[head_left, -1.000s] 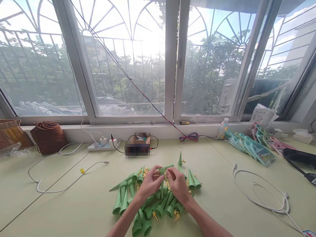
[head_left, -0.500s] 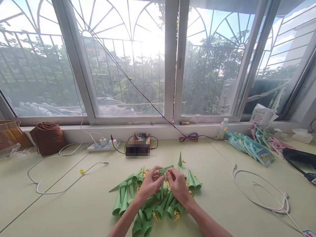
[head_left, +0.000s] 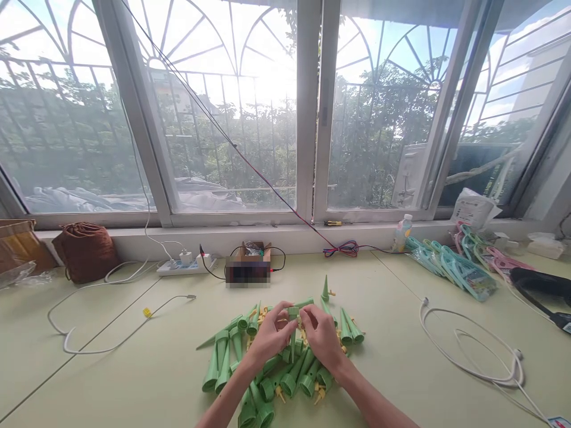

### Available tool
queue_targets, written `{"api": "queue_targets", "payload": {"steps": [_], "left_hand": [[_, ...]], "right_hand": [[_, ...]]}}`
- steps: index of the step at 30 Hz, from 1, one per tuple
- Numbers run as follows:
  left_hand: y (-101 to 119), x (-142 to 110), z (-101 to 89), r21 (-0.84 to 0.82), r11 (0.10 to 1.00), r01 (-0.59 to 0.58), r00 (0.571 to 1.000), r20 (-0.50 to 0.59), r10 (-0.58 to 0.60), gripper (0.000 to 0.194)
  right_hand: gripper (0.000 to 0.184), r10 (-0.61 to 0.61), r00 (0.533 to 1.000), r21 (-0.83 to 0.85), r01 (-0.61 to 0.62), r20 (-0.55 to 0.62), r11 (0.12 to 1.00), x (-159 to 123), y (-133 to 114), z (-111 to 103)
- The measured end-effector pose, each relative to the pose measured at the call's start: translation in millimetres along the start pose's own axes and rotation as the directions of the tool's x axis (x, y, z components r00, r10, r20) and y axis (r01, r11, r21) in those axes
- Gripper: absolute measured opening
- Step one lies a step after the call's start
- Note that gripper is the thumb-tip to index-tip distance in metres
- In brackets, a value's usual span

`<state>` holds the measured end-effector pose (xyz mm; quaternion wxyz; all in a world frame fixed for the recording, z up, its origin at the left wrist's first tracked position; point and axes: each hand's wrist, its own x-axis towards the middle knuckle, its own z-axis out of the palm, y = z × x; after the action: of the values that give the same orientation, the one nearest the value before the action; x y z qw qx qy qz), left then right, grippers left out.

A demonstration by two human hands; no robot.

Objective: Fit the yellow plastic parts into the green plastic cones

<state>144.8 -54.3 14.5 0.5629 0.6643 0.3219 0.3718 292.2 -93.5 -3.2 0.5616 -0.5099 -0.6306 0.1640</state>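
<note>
My left hand (head_left: 273, 334) grips a green plastic plant-watering spike (head_left: 293, 336), its wide collar up and its point hanging down. The fingers of my right hand (head_left: 322, 334) are pinched close together against the spike's side. A small pale yellow bit shows between the hands, but the fingertips hide most of what the right hand holds. Below and around both hands lies a pile of similar green spikes (head_left: 291, 380), several with yellow valves (head_left: 319, 392) attached or beside them. One spike (head_left: 325, 289) stands upright behind the right hand with a yellow valve sticking out.
A white power strip (head_left: 178, 268) and a small open box (head_left: 254, 255) sit by the window wall. White cables (head_left: 473, 368) lie looped at the right, and another cable (head_left: 129, 333) at the left. Packaged pastel hangers (head_left: 464, 270), a bottle (head_left: 402, 232) and a brown bag (head_left: 87, 252) line the back.
Almost nothing differs. Both hands stay at the same spike above the pile, and the view has shifted very slightly.
</note>
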Motion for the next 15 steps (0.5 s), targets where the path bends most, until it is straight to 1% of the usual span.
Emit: {"api": "queue_targets", "payload": {"steps": [6,11,15], "left_hand": [[-2.5,-0.1,-1.0,0.020,1.000,-0.012,1.000,0.020,0.012,0.037],[-1.8,-0.1,-1.5,0.023,0.999,-0.024,0.999,0.027,0.023,0.038],[-3.3,0.7,-1.5,0.017,1.000,-0.018,0.999,0.033,0.018,0.039]], "right_hand": [[0.034,0.034,0.999,0.045,-0.035,0.033,0.998,-0.4,0.8,0.0],[0.032,0.012,1.000,0.000,-0.012,0.011,1.000,-0.7,-0.4,-0.9],[0.033,0.002,1.000,-0.005,-0.002,0.000,1.000,0.0,0.8,-0.3]]}}
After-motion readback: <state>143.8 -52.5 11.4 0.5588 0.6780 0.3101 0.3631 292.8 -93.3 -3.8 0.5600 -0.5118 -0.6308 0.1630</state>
